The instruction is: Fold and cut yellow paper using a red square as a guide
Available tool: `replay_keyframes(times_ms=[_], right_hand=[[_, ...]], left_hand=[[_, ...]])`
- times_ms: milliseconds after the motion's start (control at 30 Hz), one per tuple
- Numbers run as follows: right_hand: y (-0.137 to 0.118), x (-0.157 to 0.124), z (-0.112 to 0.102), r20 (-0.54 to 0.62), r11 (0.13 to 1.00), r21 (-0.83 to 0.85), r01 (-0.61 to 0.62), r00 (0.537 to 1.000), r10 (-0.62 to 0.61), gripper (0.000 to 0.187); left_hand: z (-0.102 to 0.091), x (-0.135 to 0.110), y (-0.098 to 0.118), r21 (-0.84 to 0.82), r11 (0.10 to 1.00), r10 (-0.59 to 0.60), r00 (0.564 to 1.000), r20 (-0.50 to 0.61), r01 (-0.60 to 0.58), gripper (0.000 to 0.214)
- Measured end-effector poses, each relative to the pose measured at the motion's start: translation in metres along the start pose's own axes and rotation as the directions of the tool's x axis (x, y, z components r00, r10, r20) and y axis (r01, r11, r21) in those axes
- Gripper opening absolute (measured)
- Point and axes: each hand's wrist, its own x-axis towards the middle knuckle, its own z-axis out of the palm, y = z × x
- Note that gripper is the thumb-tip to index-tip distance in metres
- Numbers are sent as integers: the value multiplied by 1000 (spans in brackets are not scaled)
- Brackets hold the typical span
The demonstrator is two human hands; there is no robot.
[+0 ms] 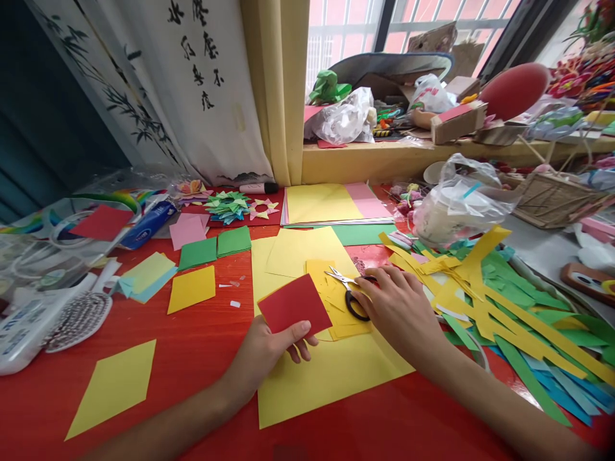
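My left hand [281, 342] pinches a red square of paper [295, 303] between thumb and fingers. A thin yellow edge shows along its upper left side. To the right, my right hand [394, 294] has its fingers curled over the black handles of small scissors [353, 307], whose metal blades point left and stand slightly apart. Beneath the scissors are smaller deep-yellow paper pieces [353, 331], partly covered by the red square. They lie on large pale-yellow sheets [331, 378] spread over the red table [206, 358].
Green squares [234, 241], a yellow square [192, 288] and a pale-yellow square [115, 387] lie to the left. Paper offcuts [485, 301] heap up on the right. Behind are stacked coloured sheets [321, 203], folded paper stars [230, 208] and a plastic bag [456, 205].
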Motion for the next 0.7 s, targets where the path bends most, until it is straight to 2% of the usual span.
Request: replay_keyframes(times_ms=[33, 67, 100, 133, 200, 267, 333, 400, 533, 700], right_hand=[[-5, -1, -2, 29, 990, 142, -19, 999, 15, 26], [-10, -2, -4, 111, 942, 331, -55, 994, 19, 26], [-14, -3, -5, 231, 846, 518, -122, 973, -1, 26], [-19, -4, -6, 363, 718, 661, -218, 930, -52, 26], [-25, -7, -4, 536, 484, 771, -415, 832, -140, 25], [-28, -9, 0, 601, 354, 772, -527, 787, -138, 25], [-29, -9, 4, 613, 293, 769, -569, 785, -85, 26], [-28, -8, 6, 607, 258, 774, -578, 794, -41, 27], [-27, -7, 10, 583, 204, 796, -570, 813, -5, 30], [-29, -9, 14, 578, 117, 812, -572, 816, -27, 32]], left_hand=[[0, 0, 0, 23, 1000, -3, 1000, 13, 2, 24], [0, 0, 0, 44, 999, -9, 1000, 28, 8, 23], [0, 0, -1, 66, 998, -19, 999, 49, 16, 23], [0, 0, -1, 96, 995, -33, 997, 75, 26, 24], [0, 0, -2, 180, 982, -80, 990, 120, 58, 28], [0, 0, -2, 252, 962, -132, 986, 98, 104, 32], [-2, 1, -1, 262, 959, -115, 993, 9, 109, 31], [-4, 3, 1, 221, 974, -33, 998, -62, 46, 32], [-9, 6, 3, 161, 981, 123, 987, -104, -105, 24], [-11, 8, -1, 215, 971, 141, 974, -177, -102, 21]])
